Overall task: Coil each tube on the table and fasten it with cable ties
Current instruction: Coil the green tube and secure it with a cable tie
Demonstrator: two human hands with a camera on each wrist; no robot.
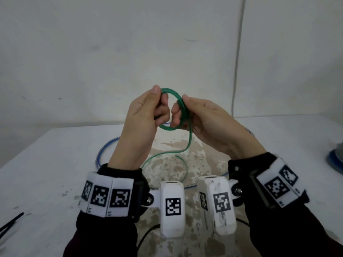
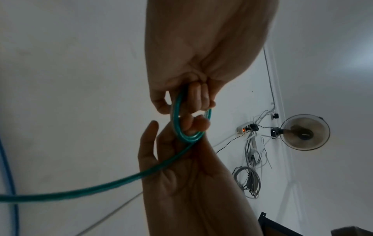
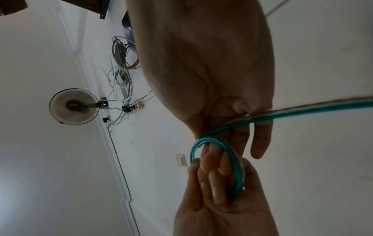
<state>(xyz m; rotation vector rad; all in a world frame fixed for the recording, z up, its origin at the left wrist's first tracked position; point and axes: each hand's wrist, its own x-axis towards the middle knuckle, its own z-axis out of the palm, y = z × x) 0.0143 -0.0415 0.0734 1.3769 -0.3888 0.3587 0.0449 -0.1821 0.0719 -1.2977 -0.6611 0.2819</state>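
A green tube (image 1: 171, 91) is wound into a small coil of a few turns, held in the air above the white table (image 1: 55, 164). My left hand (image 1: 159, 98) pinches the coil's left side between thumb and curled fingers. My right hand (image 1: 181, 107) grips its right side, fingers hooked through the ring. The loose tail (image 1: 189, 138) hangs down across the right palm and curls on the table. In the left wrist view the left hand (image 2: 191, 99) holds the coil (image 2: 175, 127) from above. In the right wrist view the right hand (image 3: 212, 79) clamps the coil (image 3: 234, 158).
A blue tube (image 1: 104, 151) lies in loops on the table behind my wrists. Black cable ties (image 1: 11, 223) lie at the near left edge. A blue round object (image 1: 336, 160) sits at the right edge. A wall stands just behind the table.
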